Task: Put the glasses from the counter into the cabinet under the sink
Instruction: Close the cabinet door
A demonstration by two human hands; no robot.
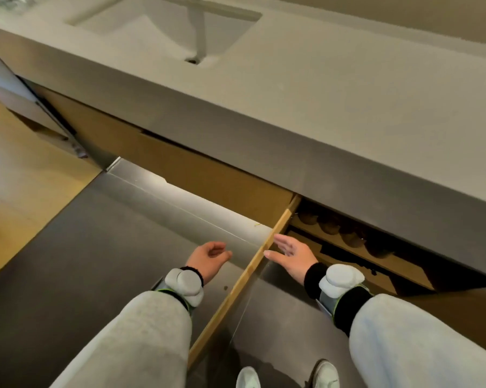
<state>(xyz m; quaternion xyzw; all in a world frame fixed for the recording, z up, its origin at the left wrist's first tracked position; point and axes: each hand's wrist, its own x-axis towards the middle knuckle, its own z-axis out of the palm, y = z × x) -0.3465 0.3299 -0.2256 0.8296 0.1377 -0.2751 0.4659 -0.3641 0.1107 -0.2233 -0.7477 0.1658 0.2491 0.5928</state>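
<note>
Grey sleeves (141,340) reach low: my right hand (291,256) spread flat against the open cabinet door (236,289), my left hand (209,257) loosely curled (empty) beside it.

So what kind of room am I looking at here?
Most likely a bathroom or small kitchen: a long grey counter with a built-in sink and faucet, and a wooden cabinet door standing open below it. Both hands are empty.

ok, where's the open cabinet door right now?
In the head view the cabinet door stands swung out edge-on below the counter, right of the sink, between the left hand and right hand.
</note>
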